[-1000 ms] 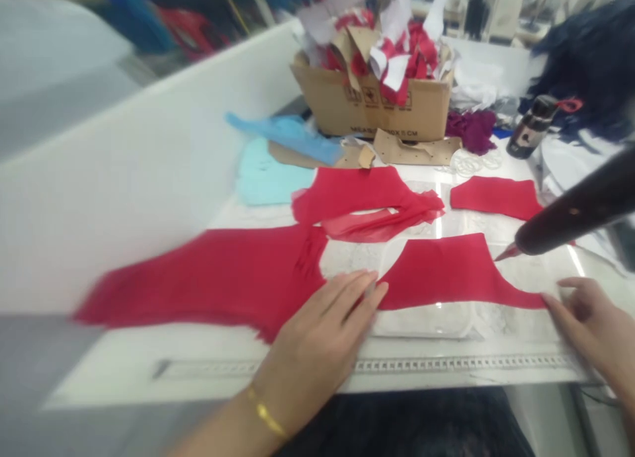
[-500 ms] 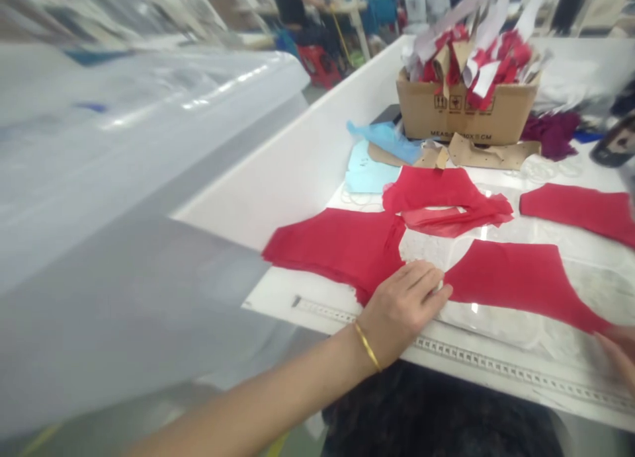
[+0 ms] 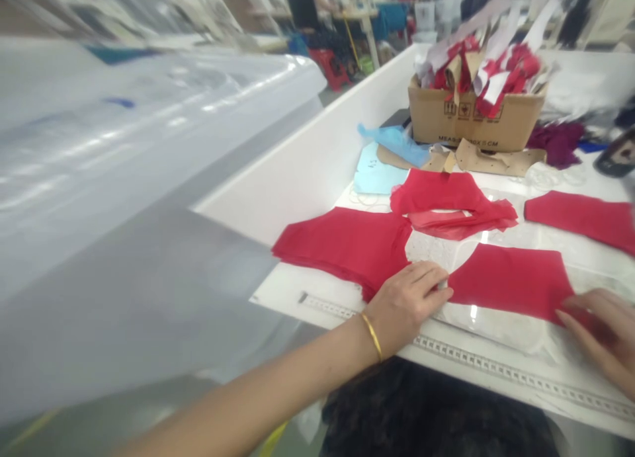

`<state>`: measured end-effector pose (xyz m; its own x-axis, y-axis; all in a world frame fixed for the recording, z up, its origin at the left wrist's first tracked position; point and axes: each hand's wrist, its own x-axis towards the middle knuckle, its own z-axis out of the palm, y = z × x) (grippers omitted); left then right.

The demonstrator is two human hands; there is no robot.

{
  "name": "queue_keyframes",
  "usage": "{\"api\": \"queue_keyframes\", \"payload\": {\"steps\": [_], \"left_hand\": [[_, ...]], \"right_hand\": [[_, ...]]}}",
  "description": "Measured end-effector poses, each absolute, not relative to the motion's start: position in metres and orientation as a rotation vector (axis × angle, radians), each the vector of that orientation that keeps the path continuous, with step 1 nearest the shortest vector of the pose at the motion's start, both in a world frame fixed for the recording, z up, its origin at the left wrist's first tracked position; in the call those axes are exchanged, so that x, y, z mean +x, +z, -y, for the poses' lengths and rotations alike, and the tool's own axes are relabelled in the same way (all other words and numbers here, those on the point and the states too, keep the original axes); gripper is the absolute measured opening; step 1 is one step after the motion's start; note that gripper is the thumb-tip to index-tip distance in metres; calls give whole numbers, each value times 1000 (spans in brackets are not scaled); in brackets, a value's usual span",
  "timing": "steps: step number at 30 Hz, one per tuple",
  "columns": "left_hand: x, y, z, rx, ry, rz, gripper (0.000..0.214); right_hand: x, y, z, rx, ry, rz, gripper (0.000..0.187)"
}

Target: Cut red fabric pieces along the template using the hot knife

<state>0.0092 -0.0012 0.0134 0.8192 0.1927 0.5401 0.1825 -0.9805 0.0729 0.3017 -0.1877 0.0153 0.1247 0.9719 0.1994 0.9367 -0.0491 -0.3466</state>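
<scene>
A cut red fabric piece point(image 3: 510, 282) lies flat in front of me at the table's near side. My left hand point(image 3: 409, 298), with a gold bangle at the wrist, has its fingers and thumb closed at the piece's left tip. At the right end, my right hand point(image 3: 602, 331) has thumb and fingertips on the same piece, partly covering it. Left of my left hand is a layered stack of red fabric pieces point(image 3: 342, 245). Beyond lie more red cut pieces point(image 3: 441, 192), some sheer, and another red piece point(image 3: 580, 219) at the right.
A tape measure point(image 3: 476, 359) runs along the table's front edge. A cardboard box point(image 3: 476, 123) full of scraps stands behind, near brown paper patterns point(image 3: 501, 159) and light blue card point(image 3: 380, 169). A white side panel point(image 3: 297, 156) rises at left. A person point(image 3: 305, 10) sits far back.
My right hand has come further into view, moving left along the fabric's right end. My left hand stays at its left tip. The camera view has shifted slightly.
</scene>
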Motion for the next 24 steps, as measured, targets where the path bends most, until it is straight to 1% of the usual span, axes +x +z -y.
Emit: {"api": "queue_keyframes", "payload": {"steps": [4,7,9,11,13,15,19,22,24], "left_hand": [[11,14,0,3004,931,-273,31],[14,15,-4,3040,906,-250,29],[17,17,-11,3079,765,-264,24],[23,21,-21,3120,481,-343,21],[30,25,-34,3135,208,-450,22],[39,29,-48,3133,84,-545,25],[57,30,-68,3119,69,-679,23],[67,29,-74,3095,58,-746,18],[70,29,-76,3074,68,-772,19]], "right_hand": [[293,32,150,-1979,40,1929,35],[284,38,124,-1955,-37,1989,32],[281,38,108,-1999,-61,1992,28],[280,37,91,-2102,-74,1973,25],[281,37,73,-2245,-93,1948,26],[280,38,57,-2385,-62,1916,29],[277,40,31,-2540,69,1784,32],[277,38,19,-2557,90,1737,25],[279,36,16,-2545,84,1709,21]]}}
